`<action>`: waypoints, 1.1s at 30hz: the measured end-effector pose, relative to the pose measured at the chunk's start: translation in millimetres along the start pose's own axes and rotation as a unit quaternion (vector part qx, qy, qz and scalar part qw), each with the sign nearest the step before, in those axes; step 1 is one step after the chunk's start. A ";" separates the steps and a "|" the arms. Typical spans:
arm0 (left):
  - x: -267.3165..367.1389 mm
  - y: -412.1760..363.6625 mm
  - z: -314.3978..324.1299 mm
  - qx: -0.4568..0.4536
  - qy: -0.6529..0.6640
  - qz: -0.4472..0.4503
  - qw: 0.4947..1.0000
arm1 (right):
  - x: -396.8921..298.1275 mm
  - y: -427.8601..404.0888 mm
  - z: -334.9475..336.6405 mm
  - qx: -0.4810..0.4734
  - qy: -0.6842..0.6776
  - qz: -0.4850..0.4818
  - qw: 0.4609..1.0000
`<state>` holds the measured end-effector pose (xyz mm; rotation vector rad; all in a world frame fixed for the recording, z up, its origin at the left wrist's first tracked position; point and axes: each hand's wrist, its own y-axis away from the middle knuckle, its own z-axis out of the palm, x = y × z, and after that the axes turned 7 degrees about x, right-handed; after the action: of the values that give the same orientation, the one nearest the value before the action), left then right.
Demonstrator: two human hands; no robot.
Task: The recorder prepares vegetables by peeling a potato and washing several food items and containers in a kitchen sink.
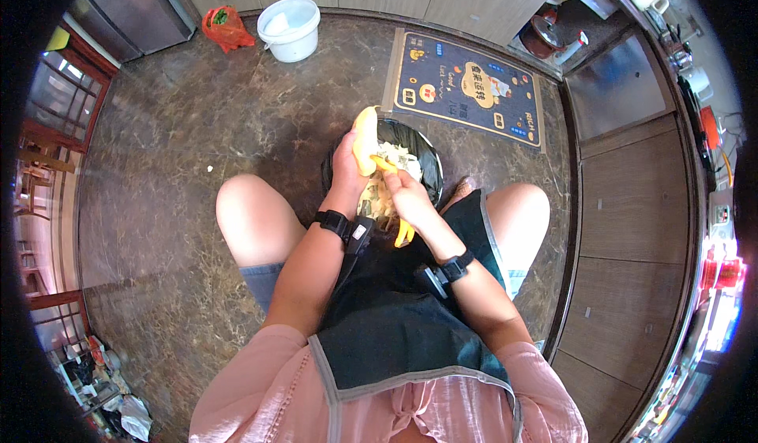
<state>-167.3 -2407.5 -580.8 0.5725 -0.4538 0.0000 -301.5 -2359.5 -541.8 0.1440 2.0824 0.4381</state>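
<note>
My left hand (348, 161) is wrapped around a long yellow-orange vegetable or fruit (366, 141), whose kind I cannot settle, held upright in the picture. Beside it my right hand (407, 191) grips the yellow-orange handle of a tool (404, 233), probably a peeler; its other yellow-orange end (384, 163) meets the lower end of the vegetable or fruit. Both hands are over a bin lined with a black plastic bag (429, 147), which holds pale scraps (379, 197). Part of the tool is hidden by my right fingers.
Past the bin lies a blue printed mat (468, 87) on the marbled floor. A white bucket (290, 34) and a red plastic bag (228, 31) with something green stand near the cabinets. My knees flank the bin; cabinets (628, 206) run along the right.
</note>
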 end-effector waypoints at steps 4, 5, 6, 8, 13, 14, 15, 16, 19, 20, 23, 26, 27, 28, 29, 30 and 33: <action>1.4 -21.4 -27.3 -0.027 -0.026 0.030 0.999 | 18.2 13.9 26.1 -0.044 0.037 -0.043 0.997; -0.1 -28.4 -35.6 -0.049 -0.033 0.038 0.998 | 25.0 12.2 27.0 -0.055 0.011 -0.040 0.998; -4.0 -23.9 -31.6 -0.037 -0.022 0.033 0.999 | 16.8 16.0 18.3 -0.065 -0.008 -0.018 0.998; 2.7 -19.4 -26.3 -0.061 -0.009 0.009 0.998 | 19.2 5.3 9.2 -0.050 -0.017 0.018 0.998; 8.6 -7.8 -16.5 -0.124 -0.045 -0.056 0.990 | -6.2 -56.1 -13.7 0.074 -0.043 -0.028 0.996; 3.5 1.7 -5.0 -0.102 -0.028 -0.061 0.993 | -10.7 -61.7 -17.9 0.107 -0.041 -0.051 0.992; 7.5 1.0 -8.5 -0.098 -0.026 -0.053 0.993 | -23.5 -53.4 -14.4 0.099 -0.042 -0.055 0.993; 7.3 -4.5 -11.7 -0.085 -0.070 0.032 0.993 | -33.3 -40.6 -12.3 0.037 0.005 -0.031 0.999; 9.4 -16.1 -18.3 -0.090 -0.080 0.120 0.985 | -9.1 -3.0 7.4 -0.089 0.095 -0.030 0.991; 1.0 -18.4 -8.5 -0.062 -0.062 0.090 0.992 | 59.1 -15.6 27.5 -0.119 0.030 -0.050 0.991; 8.3 -20.0 -23.8 0.007 -0.015 0.092 0.996 | 24.7 14.7 12.7 -0.079 0.013 -0.009 0.997; 6.9 -21.4 -32.8 -0.108 -0.030 -0.053 0.992 | 16.7 -28.5 -5.5 -0.006 -0.019 0.016 1.000; 2.9 -19.9 -28.7 -0.112 -0.033 -0.058 0.991 | 27.1 -54.0 -7.9 0.020 -0.008 -0.012 1.000; 3.1 -17.6 -29.3 -0.119 -0.056 -0.042 0.990 | 9.5 -62.2 -9.3 0.044 -0.035 -0.012 0.998; 2.6 -16.0 -28.6 -0.126 -0.079 -0.026 0.989 | -6.9 -66.7 -10.4 0.069 -0.062 -0.012 0.996; 3.9 -6.6 -14.8 -0.128 -0.059 -0.014 0.990 | -11.7 -70.2 -9.8 0.037 -0.097 -0.017 0.994; 2.0 -9.1 -6.0 -0.064 -0.029 0.108 0.992 | -5.7 -30.4 15.4 -0.067 0.068 0.036 0.995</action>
<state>-161.9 -2412.3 -589.2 0.3952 -0.5664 0.1597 -283.2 -2385.5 -555.5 0.1113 2.1777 0.6458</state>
